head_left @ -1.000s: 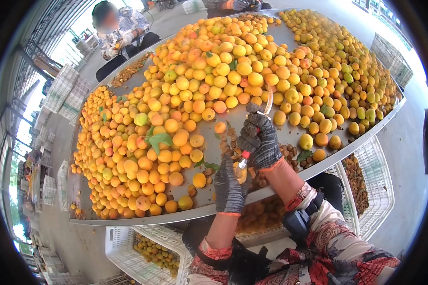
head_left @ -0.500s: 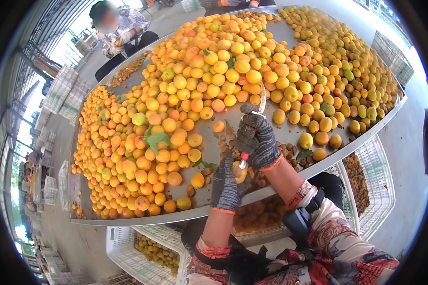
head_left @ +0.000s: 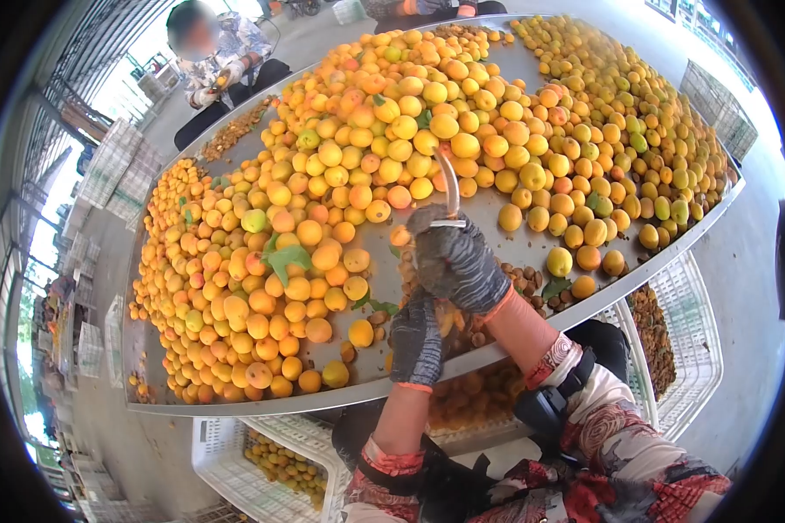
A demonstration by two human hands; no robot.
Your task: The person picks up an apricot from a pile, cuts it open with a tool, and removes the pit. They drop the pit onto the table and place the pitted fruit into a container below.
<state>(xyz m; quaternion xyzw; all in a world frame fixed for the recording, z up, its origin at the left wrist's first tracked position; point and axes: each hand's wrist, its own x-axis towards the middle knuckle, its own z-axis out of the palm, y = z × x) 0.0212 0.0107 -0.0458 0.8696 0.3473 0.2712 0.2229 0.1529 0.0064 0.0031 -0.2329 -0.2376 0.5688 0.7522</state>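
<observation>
My right hand [head_left: 460, 261], in a dark striped knit glove, is closed around a curved-blade knife [head_left: 450, 185], its blade rising above the fist. Just below and to the left, my left hand [head_left: 417, 340], gloved alike, is curled shut. An orange piece of apricot [head_left: 449, 317] shows between the two hands, mostly hidden by the right one. Both hands meet over the table's near edge. A large heap of apricots [head_left: 366, 131] spreads beyond them, and brown pits [head_left: 523, 281] lie right of my right hand.
The metal table [head_left: 366, 283] has a raised rim. White plastic crates stand below it: one with apricots [head_left: 205, 453] at left, another [head_left: 693, 349] with brown pits at right. Across the table sits another person [head_left: 222, 65]. Green leaves [head_left: 286, 259] lie on the fruit.
My right hand has moved left and turned over, coming against my left hand. The knife blade has swung left. The apricot by my left fingers is now more covered.
</observation>
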